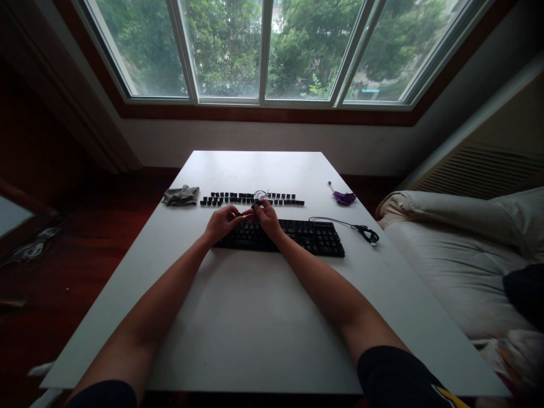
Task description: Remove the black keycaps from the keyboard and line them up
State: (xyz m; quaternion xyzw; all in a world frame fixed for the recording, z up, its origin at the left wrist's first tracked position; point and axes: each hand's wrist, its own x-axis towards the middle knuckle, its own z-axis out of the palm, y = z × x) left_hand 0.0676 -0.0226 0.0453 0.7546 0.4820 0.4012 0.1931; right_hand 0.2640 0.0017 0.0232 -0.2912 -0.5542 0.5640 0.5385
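Observation:
A black keyboard (314, 238) lies on the white table (255, 317), partly hidden beneath my hands. My left hand (221, 222) is closed in a pinch above its left part, with a small black keycap (239, 214) at the fingertips. Above the keyboard's back edge, my right hand (268, 220) is closed on a keycap puller (256, 204), a small black piece with thin wire loops pointing away from me. The fingertips of both hands almost meet. Just beyond them, loose black keycaps (221, 199) stand in rows.
A crumpled grey cloth (181, 195) lies left of the keycaps. To the right are a purple cloth (344, 198) and a thin brush-like stick (331, 186). The keyboard's bundled cable (366, 233) rests near the right edge, beside a pale sofa (442, 260).

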